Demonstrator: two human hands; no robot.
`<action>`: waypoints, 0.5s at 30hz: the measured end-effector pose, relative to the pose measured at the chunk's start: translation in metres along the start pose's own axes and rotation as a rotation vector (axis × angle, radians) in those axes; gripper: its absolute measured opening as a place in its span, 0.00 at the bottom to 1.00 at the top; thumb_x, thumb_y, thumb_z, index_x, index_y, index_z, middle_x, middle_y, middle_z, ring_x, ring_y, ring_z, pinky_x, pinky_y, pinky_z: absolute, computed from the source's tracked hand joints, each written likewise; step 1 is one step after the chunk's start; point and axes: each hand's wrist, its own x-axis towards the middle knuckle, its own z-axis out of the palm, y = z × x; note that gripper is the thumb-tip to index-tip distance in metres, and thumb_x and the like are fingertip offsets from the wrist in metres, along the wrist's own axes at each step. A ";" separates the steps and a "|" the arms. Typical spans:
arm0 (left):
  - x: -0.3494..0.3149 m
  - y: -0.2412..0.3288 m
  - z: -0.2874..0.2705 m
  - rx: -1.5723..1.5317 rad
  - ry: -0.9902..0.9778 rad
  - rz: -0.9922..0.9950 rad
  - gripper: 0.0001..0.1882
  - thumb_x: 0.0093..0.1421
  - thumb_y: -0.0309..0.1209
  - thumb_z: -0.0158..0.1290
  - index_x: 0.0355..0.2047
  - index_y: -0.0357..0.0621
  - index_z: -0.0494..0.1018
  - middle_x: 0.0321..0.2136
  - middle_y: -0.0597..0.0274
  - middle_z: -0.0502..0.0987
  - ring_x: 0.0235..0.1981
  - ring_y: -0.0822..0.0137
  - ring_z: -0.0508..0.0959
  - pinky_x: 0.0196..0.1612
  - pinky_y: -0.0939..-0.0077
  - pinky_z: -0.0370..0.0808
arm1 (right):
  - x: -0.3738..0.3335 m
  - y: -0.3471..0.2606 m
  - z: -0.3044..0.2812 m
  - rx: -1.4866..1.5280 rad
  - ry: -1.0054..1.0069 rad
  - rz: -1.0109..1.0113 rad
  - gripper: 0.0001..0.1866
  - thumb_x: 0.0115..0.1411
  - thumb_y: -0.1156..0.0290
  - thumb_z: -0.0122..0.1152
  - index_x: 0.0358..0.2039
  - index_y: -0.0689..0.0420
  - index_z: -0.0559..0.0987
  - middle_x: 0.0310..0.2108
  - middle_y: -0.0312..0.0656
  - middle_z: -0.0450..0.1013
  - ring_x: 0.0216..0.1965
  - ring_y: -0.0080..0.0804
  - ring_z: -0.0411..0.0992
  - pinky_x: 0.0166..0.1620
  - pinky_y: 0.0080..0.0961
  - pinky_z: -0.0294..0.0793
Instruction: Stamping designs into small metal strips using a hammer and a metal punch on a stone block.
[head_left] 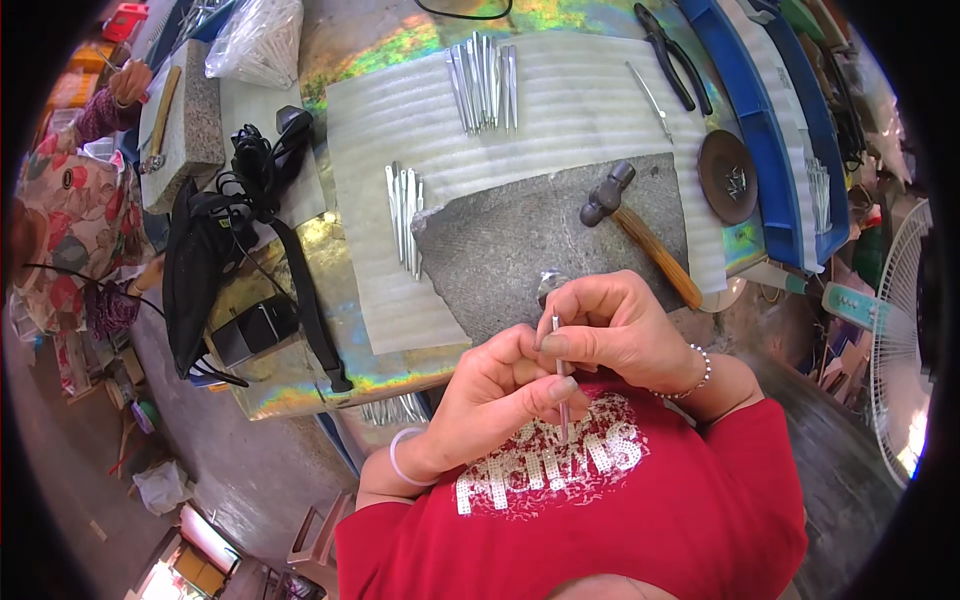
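A slim silvery metal piece (562, 366) stands nearly upright in the picture between my hands, close to my body. My left hand (500, 388) pinches it lower down between thumb and fingers. Near its upper end, my right hand (618, 330) grips it with thumb and forefinger. Just beyond the fingers, a small round metal object (550, 283) rests on the grey stone slab (510, 240), partly covered by my right hand. A ball-peen hammer (640, 235) with a wooden handle lies across the slab's right side.
Similar metal pieces lie in bundles on white foam sheet (370, 130). Black-handled pliers (672, 58), a thin pointed tool (650, 100) and a brown dish (727, 178) of small pins lie right. Left are a black bag (200, 270) and another person's hand (130, 82). A fan (900, 340) stands right.
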 end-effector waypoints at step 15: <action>0.000 0.000 -0.003 0.022 0.009 0.027 0.08 0.64 0.26 0.48 0.40 0.39 0.62 0.32 0.55 0.78 0.31 0.73 0.77 0.32 0.82 0.73 | 0.003 -0.007 0.003 -0.068 0.003 -0.012 0.04 0.58 0.75 0.60 0.32 0.62 0.76 0.24 0.33 0.72 0.24 0.14 0.67 0.25 0.12 0.63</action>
